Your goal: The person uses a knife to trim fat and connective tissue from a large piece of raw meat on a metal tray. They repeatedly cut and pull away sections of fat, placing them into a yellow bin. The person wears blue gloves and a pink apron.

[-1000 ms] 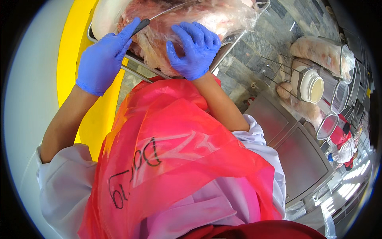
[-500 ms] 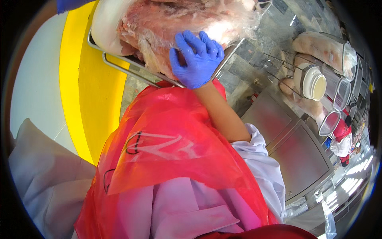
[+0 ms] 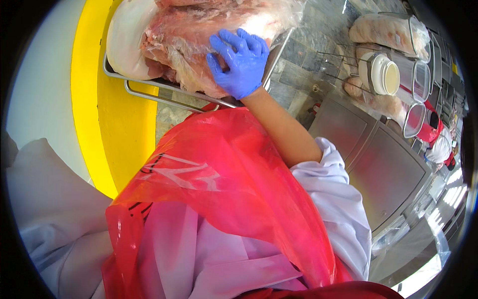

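Note:
My right hand (image 3: 239,65), in a blue glove, lies on a large piece of raw meat (image 3: 189,27) at the top of the view. Its fingers are spread over the meat's surface, with the thumb to the left. Clear plastic film covers part of the meat. A smooth, pale rounded part (image 3: 127,40) forms its left end. Beneath it is a metal tray cart (image 3: 167,88) with a bent tube handle on the near side. My left hand is out of view; only a white sleeve (image 3: 55,199) shows at the lower left.
A red plastic apron (image 3: 224,159) covers my front, close to the cart. On the left runs a yellow-bordered wall (image 3: 124,124). To the right stand a steel cabinet (image 3: 383,174), a white tub (image 3: 386,77) and racks with bagged meat (image 3: 383,35). Further off is a person in red and white (image 3: 440,142).
The blue glove at the top left has gone out of view. My right hand keeps its place on the meat, while the whole scene has shifted slightly in the picture.

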Tool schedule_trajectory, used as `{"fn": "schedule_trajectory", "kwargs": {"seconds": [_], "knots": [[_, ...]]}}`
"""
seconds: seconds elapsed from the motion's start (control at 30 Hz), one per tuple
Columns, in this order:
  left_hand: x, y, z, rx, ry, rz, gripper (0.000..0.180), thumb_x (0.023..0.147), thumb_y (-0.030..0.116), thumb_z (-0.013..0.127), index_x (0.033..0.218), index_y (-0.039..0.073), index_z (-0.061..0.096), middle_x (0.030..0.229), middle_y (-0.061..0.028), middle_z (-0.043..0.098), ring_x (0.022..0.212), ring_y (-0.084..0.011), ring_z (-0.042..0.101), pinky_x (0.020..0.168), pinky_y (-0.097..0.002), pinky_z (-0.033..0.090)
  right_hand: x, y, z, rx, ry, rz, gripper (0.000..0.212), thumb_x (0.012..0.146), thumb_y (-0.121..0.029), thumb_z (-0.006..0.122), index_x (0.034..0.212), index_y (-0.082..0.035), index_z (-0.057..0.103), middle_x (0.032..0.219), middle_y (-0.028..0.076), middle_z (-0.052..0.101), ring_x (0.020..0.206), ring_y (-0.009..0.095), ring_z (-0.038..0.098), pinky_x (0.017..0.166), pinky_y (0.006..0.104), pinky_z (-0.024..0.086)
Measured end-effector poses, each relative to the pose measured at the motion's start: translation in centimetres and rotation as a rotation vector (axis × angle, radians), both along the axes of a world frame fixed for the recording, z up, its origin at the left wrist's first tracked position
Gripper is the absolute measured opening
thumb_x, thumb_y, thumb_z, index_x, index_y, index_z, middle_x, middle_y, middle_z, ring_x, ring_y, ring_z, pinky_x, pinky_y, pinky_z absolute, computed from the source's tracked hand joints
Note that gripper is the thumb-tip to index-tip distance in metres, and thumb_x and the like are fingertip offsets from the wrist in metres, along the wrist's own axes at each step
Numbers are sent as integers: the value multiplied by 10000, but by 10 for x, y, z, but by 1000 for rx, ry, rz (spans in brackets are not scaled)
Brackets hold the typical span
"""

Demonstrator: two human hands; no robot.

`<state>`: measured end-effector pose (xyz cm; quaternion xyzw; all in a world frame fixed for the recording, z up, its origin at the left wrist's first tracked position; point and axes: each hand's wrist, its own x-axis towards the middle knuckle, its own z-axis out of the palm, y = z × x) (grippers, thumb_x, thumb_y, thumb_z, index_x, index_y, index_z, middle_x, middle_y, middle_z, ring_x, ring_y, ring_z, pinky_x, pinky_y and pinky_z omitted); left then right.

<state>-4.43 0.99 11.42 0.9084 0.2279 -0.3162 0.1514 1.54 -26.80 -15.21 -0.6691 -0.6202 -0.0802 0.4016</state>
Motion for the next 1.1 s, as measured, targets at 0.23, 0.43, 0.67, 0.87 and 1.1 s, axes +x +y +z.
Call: {"fn": "schedule_trajectory", "kwargs": {"seconds": [0.23,0.43,0.67,0.87,1.1], "knots": [[-139,-122,-131,58,-574,422,342,1024,198,638,1350,96,650,1179,-211,715,1070,-305,733,877,-360,569,10,-5,-19,33,-55,-64,374,771,-313,791,1134,-256,715,1246,-40,647,1192,252,541,1020,452,393],[-150,-151,-205,167,-799,499,353,987,232,706,1299,70,674,1105,-204,739,994,-324,738,854,-367,568,-2,-11,-21,50,-60,-3,402,769,-323,791,1159,-275,713,1256,-59,644,1199,226,532,1028,435,389],[-121,-89,-165,-7,-810,373,356,981,288,698,1241,45,695,1093,-212,732,967,-370,719,860,-384,566,2,-14,-24,4,-52,-29,432,769,-336,811,1191,-310,718,1286,-70,643,1230,208,525,1058,419,369],[-108,-94,-95,-58,-654,455,365,984,277,691,1248,26,678,1094,-209,730,962,-366,714,870,-361,554,1,-12,-20,8,-56,-37,373,782,-339,776,1147,-280,720,1260,-50,656,1171,224,564,1033,432,393],[-167,-153,-62,42,-528,658,337,990,247,690,1255,39,688,1016,-234,721,904,-359,711,833,-366,550,3,-15,-22,30,-43,-35,402,782,-321,777,1174,-275,704,1292,-50,635,1233,241,527,1046,448,386]]}}
